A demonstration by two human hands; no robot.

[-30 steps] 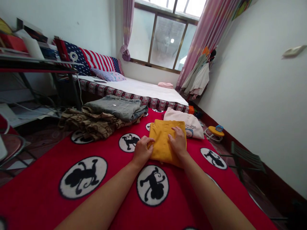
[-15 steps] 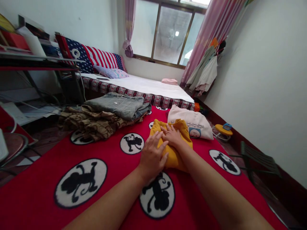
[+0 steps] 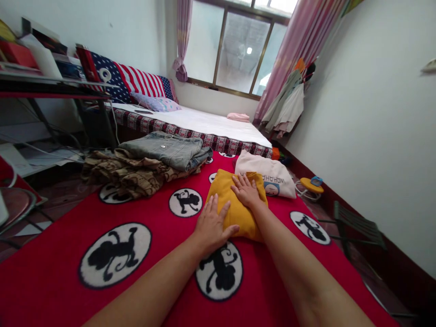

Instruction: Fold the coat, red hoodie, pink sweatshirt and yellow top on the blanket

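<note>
A folded yellow garment (image 3: pixel 235 211) lies on a red blanket (image 3: pixel 153 281) printed with black monkeys in white circles. My left hand (image 3: pixel 213 225) rests on its lower left edge, fingers stretched and thumb apart. Flat on the upper right part of the same garment is my right hand (image 3: pixel 245 190), its fingers spread. Just behind it sits a folded pale pink garment (image 3: pixel 252 163) with dark lettering and a blue picture. To the left, a folded denim garment (image 3: pixel 166 149) lies over a brown patterned one (image 3: pixel 126 172).
Beyond the blanket stands a bed (image 3: pixel 204 125) with a white sheet, a pillow (image 3: pixel 155 102) and a small pink folded cloth (image 3: pixel 238 117). A cluttered desk (image 3: pixel 51 93) is at left. On the right are a yellow stool (image 3: pixel 311 185) and a dark folding stool (image 3: pixel 359 222).
My left hand has slid left and down toward the garment's edge, away from my right hand. More of the yellow cloth shows between them. The view has shifted slightly.
</note>
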